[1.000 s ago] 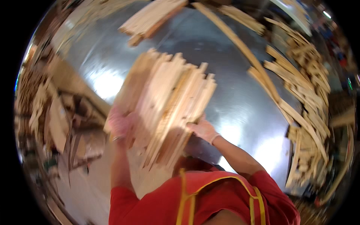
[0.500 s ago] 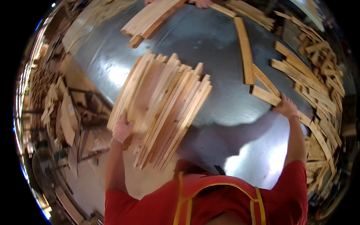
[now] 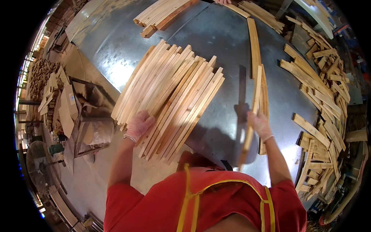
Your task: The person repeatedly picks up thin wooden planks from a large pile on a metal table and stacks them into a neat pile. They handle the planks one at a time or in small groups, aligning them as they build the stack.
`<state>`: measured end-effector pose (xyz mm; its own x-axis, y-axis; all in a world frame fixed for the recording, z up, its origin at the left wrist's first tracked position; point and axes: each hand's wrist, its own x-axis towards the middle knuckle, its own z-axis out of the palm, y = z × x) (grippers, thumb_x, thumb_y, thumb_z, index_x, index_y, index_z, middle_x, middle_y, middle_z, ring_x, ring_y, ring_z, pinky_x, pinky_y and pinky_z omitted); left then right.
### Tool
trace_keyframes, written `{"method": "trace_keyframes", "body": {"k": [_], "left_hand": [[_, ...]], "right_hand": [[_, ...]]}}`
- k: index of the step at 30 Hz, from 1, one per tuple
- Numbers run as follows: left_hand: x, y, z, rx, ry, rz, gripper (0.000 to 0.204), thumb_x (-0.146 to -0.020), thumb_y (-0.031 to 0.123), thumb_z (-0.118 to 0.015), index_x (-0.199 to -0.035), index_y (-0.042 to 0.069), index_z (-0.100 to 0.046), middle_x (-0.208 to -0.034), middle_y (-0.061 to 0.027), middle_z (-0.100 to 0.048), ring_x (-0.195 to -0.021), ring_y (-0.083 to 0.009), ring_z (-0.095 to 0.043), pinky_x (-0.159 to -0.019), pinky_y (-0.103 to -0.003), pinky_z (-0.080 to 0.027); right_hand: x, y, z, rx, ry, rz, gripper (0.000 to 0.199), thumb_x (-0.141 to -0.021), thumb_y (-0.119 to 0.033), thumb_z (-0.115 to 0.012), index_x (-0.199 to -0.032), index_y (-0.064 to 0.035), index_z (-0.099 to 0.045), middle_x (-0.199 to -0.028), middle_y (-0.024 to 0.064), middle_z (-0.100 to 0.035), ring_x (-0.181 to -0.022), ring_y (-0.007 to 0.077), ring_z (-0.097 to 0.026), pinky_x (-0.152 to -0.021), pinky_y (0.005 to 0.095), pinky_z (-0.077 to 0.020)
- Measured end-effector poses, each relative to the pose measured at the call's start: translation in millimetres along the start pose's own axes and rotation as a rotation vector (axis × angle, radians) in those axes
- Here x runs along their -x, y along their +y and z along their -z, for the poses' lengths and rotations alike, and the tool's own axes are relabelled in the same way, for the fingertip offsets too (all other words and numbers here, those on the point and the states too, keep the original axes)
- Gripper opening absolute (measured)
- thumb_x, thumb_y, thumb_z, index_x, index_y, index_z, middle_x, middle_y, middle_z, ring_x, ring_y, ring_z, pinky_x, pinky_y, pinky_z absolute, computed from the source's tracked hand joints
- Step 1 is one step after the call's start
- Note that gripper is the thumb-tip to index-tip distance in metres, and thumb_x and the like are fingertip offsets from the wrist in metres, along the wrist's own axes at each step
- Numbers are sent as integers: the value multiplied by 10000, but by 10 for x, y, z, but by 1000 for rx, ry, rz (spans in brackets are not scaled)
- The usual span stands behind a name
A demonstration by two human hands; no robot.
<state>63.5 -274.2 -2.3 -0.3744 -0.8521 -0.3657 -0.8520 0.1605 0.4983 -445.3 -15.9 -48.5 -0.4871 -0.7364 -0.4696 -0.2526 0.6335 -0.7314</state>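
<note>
A broad row of pale wooden strips [image 3: 170, 89] lies side by side on the metal table, near ends jutting over its edge. My left hand [image 3: 141, 124] rests on the near part of this row, its fingers laid over the strips. Farther right, my right hand [image 3: 259, 124] is closed round a single wooden strip [image 3: 256, 94], lifted and tilted above the table. Beneath and beside it lies another wooden strip [image 3: 264, 104], touching or close to a longer piece [image 3: 253, 46] that runs away from me.
A second bundle of strips [image 3: 164, 15] lies at the far side. Another person's hand [image 3: 223, 2] shows at the top edge. Loose wood pieces [image 3: 324, 104] are heaped along the right. At left stand a metal-framed bin [image 3: 79, 116] and a fan [image 3: 40, 164].
My right hand has come left and nearer, lifting a strip from the table. My left hand has shifted right, from the row's left edge onto its near part.
</note>
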Motion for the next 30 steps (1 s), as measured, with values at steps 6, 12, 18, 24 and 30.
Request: {"method": "trace_keyframes", "body": {"k": [6,12,18,24,30], "left_hand": [[149,-202,-230,187,-31,-113,599,-1008,388,-716,-1456,9,-592,-1227,-227,-731,-1153,-365,-707,-962,-455,-543],[524,211,-82,-92,38,-101,630,-966,342,-761,-1473,28,-558,-1307,-217,-688,-1148,-422,-678,-995,-488,-540],[684,994,-663,-304,465,-825,766,-893,400,-808,-1493,8,-536,-1504,-215,-577,-1357,-407,-574,-1094,-514,-490],[767,2027,-1905,-161,-197,-458,954,-852,538,-817,-1549,9,-439,-1409,-256,-589,-1228,-421,-636,-996,-487,-549],[710,2035,-2269,-396,-86,-488,931,-775,453,-887,-1519,84,-466,-1242,-144,-623,-1058,-376,-651,-873,-512,-513]], "right_hand": [[143,-655,-1464,56,-124,-5,702,-977,-592,-645,-1366,-7,-647,-1238,247,-741,-1150,374,-708,-995,461,-540],[107,-715,-748,590,539,248,656,-820,-475,-758,-1315,-60,-647,-1210,214,-702,-1135,426,-671,-1025,512,-530],[312,107,93,446,337,-176,702,-822,-428,-782,-1340,-2,-577,-1169,248,-713,-1116,432,-695,-1024,504,-534],[554,-499,-323,350,-469,50,632,-932,-451,-652,-1365,7,-607,-1280,277,-719,-1252,416,-663,-1057,469,-520],[-709,-802,560,343,426,55,746,-890,-534,-710,-1486,-125,-525,-1416,182,-611,-1258,379,-632,-1047,466,-516]]}}
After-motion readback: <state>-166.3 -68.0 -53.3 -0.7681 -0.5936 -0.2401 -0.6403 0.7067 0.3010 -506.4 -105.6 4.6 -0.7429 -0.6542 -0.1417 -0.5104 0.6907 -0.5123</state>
